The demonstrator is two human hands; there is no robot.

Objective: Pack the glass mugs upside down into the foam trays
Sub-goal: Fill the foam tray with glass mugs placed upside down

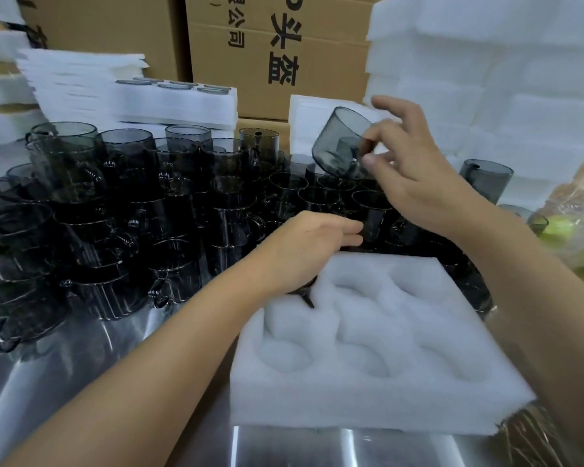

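A white foam tray [368, 392] with six round pockets lies on the steel table in front of me. My right hand [415, 170] pinches a smoky grey glass mug [338, 143] by its handle, tilted in the air above the crowd of mugs. My left hand [311, 251] reaches over the tray's far left corner, with its fingers curled on a dark mug [305, 291] mostly hidden beneath the palm. Several grey glass mugs [122, 203] stand stacked behind and left of the tray.
Stacks of white foam trays [506, 79] rise at the right and back left [81, 82]. A filled tray [179, 96] sits on the back stack. Cardboard boxes [277, 45] form the back wall. A plastic bag with yellow-green contents [573, 237] lies at right.
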